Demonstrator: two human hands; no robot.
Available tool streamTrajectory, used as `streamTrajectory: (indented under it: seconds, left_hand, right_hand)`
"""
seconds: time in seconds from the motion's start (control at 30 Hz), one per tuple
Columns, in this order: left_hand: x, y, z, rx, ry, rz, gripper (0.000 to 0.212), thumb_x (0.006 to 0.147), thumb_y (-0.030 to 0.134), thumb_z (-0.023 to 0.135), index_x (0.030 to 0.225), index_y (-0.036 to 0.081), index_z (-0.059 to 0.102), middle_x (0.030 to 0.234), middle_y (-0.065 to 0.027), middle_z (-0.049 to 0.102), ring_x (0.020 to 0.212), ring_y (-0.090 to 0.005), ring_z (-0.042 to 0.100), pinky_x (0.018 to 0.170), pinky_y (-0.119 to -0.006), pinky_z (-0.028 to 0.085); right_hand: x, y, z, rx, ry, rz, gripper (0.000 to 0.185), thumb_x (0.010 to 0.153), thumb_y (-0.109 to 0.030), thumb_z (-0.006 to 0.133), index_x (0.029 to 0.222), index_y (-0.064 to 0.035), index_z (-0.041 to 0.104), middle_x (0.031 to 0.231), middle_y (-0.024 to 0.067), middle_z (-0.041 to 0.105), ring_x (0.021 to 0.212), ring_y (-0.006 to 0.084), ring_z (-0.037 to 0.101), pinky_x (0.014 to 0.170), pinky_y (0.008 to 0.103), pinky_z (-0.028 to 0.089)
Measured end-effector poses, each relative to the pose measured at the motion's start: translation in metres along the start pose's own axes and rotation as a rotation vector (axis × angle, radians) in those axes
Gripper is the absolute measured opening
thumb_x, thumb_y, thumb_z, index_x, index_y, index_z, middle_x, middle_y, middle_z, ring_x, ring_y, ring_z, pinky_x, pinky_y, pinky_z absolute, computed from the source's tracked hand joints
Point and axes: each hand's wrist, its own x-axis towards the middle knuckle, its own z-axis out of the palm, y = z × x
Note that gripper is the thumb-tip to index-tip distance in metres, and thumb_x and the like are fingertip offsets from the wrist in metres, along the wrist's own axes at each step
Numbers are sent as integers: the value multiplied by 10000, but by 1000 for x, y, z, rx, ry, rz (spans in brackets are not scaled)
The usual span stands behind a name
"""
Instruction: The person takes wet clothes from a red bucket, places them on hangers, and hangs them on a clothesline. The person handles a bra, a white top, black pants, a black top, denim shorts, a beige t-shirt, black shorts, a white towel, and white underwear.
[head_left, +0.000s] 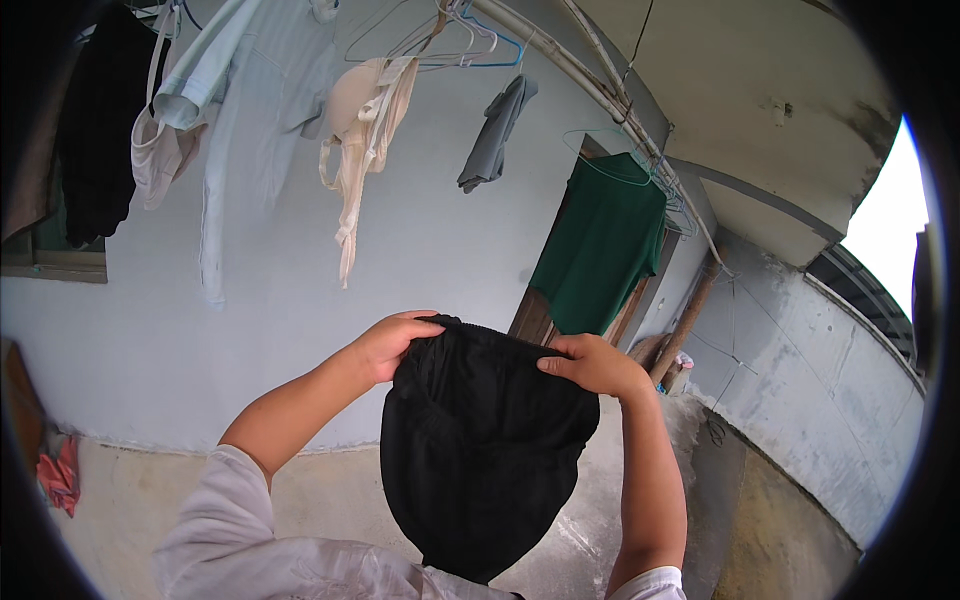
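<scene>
A black cloth garment (487, 442) with a gathered, elastic-looking upper edge hangs between my two hands in front of my body. My left hand (397, 341) pinches its upper left corner, thumb on top. At the upper right edge my right hand (600, 365) grips the cloth, with the thumb on the near side. The edge is stretched almost straight between them, sloping slightly down to the right. The garment's lower part falls towards my light shirt (322, 566). Fingers behind the cloth are hidden.
Overhead, a bamboo pole (555, 56) carries several hangers (450, 49). A pale blue shirt (262, 97), a beige bra (367, 112), a grey cloth (499, 131) and a green garment (607, 240) hang along it. A wooden post (690, 322) leans near the right wall (810, 367). Red plastic (61, 476) lies on the floor.
</scene>
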Motion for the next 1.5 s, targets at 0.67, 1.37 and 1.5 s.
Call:
streamTrajectory:
  seconds: [0.67, 1.37, 1.5]
  left_hand:
    - [-124, 37, -77, 1050, 532, 14, 256, 661, -26, 452, 889, 16, 562, 808, -13, 568, 790, -94, 511, 725, -241, 412]
    - [-145, 11, -97, 1009, 859, 62, 198, 706, -27, 473, 873, -2, 576, 785, -36, 592, 747, -105, 534, 700, -244, 437]
    - [-173, 57, -117, 1161, 1000, 33, 168, 705, 1, 482, 846, -3, 575, 775, -58, 596, 748, -130, 547, 695, -264, 441]
  right_hand:
    - [342, -134, -169, 478, 821, -326, 252, 782, -223, 531, 744, 14, 607, 639, 82, 576, 590, 144, 533, 503, 275, 409]
    - [356, -111, -90, 996, 626, -464, 196, 764, -174, 509, 806, 6, 575, 597, 54, 523, 501, 124, 445, 441, 277, 326]
    - [260, -62, 4, 1333, 629, -528, 139, 878, -167, 422, 816, -54, 473, 489, -47, 317, 397, 28, 224, 372, 202, 164]
